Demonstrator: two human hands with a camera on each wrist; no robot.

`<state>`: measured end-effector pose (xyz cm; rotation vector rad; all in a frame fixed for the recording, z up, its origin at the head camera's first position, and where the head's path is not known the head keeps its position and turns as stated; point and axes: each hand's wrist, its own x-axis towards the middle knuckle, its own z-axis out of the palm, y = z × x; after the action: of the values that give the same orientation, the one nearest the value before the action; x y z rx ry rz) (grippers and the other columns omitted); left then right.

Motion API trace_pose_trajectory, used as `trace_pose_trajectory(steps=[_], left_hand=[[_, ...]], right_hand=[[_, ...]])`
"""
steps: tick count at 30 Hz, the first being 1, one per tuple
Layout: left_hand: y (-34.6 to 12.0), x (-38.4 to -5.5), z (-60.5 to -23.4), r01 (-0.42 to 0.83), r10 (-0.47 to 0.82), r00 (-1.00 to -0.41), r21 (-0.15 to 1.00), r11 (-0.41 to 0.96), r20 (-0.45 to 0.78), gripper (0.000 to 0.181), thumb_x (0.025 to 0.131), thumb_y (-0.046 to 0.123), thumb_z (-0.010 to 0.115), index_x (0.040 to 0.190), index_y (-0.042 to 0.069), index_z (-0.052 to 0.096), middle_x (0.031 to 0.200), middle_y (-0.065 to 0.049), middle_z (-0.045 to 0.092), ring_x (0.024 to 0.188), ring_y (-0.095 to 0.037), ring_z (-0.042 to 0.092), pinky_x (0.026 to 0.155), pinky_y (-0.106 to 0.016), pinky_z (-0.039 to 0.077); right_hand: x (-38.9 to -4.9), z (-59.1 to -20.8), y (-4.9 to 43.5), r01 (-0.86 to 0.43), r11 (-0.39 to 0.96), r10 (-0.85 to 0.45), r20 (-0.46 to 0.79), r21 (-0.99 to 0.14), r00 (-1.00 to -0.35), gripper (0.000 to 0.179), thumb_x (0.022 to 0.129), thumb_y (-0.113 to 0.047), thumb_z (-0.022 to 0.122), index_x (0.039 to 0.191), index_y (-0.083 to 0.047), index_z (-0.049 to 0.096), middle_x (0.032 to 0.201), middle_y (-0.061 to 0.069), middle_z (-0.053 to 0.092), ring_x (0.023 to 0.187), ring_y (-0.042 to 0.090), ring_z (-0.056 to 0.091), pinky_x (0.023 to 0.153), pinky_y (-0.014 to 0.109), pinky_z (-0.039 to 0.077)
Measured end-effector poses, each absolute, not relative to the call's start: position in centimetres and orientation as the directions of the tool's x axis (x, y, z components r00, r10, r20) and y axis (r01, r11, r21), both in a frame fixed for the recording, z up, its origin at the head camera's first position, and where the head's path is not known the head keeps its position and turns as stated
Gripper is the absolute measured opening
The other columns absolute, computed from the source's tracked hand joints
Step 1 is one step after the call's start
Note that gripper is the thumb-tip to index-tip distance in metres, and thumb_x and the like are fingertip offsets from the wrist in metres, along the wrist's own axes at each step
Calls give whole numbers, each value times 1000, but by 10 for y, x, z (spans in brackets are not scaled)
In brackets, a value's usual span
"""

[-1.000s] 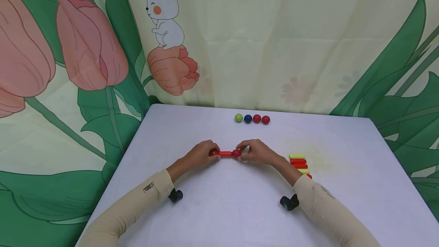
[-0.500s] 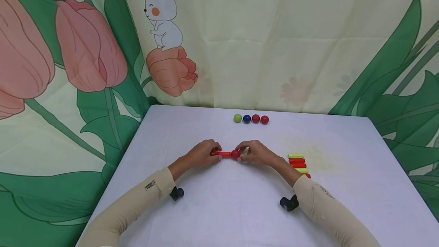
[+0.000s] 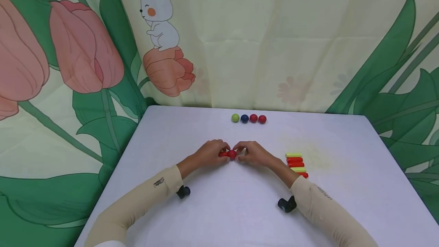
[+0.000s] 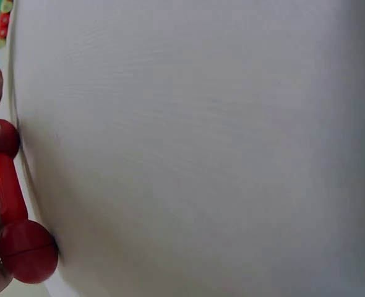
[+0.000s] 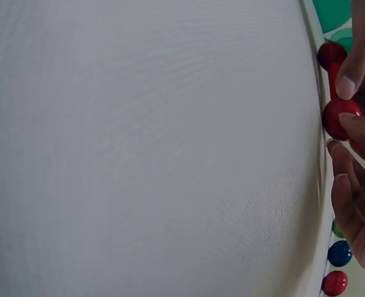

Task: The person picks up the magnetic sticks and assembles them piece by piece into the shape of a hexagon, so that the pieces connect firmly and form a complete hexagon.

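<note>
Head: L hand (image 3: 210,153) & R hand (image 3: 253,153) meet nr mid table (image 3: 205,209), red R-end ball (image 3: 231,154) btwn their fingertips. More red shows in L hand's grip; can't tell which part. L hand is clamped on the piece, thumb & fingers curled in. R hand's thumb & index sit at the ball's right edge; can't tell if they pinch it or are just beside it. Far side, in a row: lime ball (image 3: 235,117), blue ball (image 3: 244,118), 2 red balls (image 3: 253,118). By R forearm: yellow & red spare rods (image 3: 295,159), side by side; sleeve (image 3: 329,205) is v. close, so a careless elbow move could scatter them. No container in view; loose parts lie direct on the cloth.

L wrist: red rod (image 4: 9,189) runs btwn R-end ball, up top, & L-end ball (image 4: 29,250), seemingly plugged into both. L hand's fingers lie behind rod & L-end ball. If someone pushes off-axis, rod prob. tilts & a joint works loose.

R wrist: a thumb lies across rod, a fingertip on R-end ball; whose fingertip is unclear. R hand's other fingers curl just below. Ball looks smooth, so a weak or off-centre grip could let it slip; a ball that came off would likely roll, maybe into the row.
</note>
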<state>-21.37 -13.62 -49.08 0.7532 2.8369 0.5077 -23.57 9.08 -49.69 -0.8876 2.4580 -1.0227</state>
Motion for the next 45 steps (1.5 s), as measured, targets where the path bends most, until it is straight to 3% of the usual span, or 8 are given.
trace_pose_trajectory(steps=[12, 20, 24, 34, 40, 45], left_hand=[[-131, -213, -491, 427, 481, -872, 343, 837, -88, 43, 89, 39, 76, 123, 15, 67, 107, 0, 70, 93, -12, 59, 81, -26, 49], [-133, -213, -492, 414, 471, -878, 351, 840, -91, 43, 89, 37, 77, 124, 14, 67, 110, 0, 70, 95, -13, 60, 81, -25, 51], [-133, -213, -493, 412, 472, -876, 355, 839, -100, 43, 89, 35, 77, 124, 13, 66, 111, -1, 70, 97, -14, 60, 83, -26, 52], [-139, -210, -499, 415, 469, -879, 344, 842, -87, 45, 88, 36, 77, 126, 14, 65, 114, -1, 69, 99, -14, 59, 83, -26, 52], [-142, -209, -500, 418, 474, -876, 351, 838, -91, 46, 89, 37, 77, 126, 13, 65, 114, -2, 69, 98, -13, 58, 83, -26, 53], [-143, -209, -501, 418, 474, -876, 349, 839, -92, 45, 89, 36, 77, 126, 14, 65, 114, -1, 68, 99, -13, 58, 83, -26, 53]], right_hand=[[-236, -496, 89, -428, 543, -664, -57, -722, -746, 36, 90, -16, 75, 125, -12, 69, 103, 1, 73, 84, 13, 59, 71, 23, 50], [-236, -482, 108, -387, 535, -657, -81, -751, -750, 38, 93, -24, 73, 128, -10, 67, 111, 5, 71, 71, 15, 59, 61, 26, 52], [-239, -476, 129, -375, 556, -639, -93, -742, -763, 38, 92, -26, 73, 125, -8, 68, 113, 8, 71, 74, 16, 59, 59, 28, 51], [-241, -476, 210, -237, 697, -452, -158, -677, -878, 41, 90, -36, 75, 123, -13, 70, 119, 11, 69, 83, 21, 59, 63, 31, 55], [-237, -477, 250, -174, 746, -384, -202, -642, -901, 39, 90, -28, 76, 123, -10, 69, 113, 14, 67, 84, 20, 59, 65, 30, 56], [-231, -481, 271, -209, 755, -387, -165, -622, -907, 31, 90, -19, 75, 119, -7, 71, 111, 13, 68, 81, 19, 57, 61, 26, 53]])
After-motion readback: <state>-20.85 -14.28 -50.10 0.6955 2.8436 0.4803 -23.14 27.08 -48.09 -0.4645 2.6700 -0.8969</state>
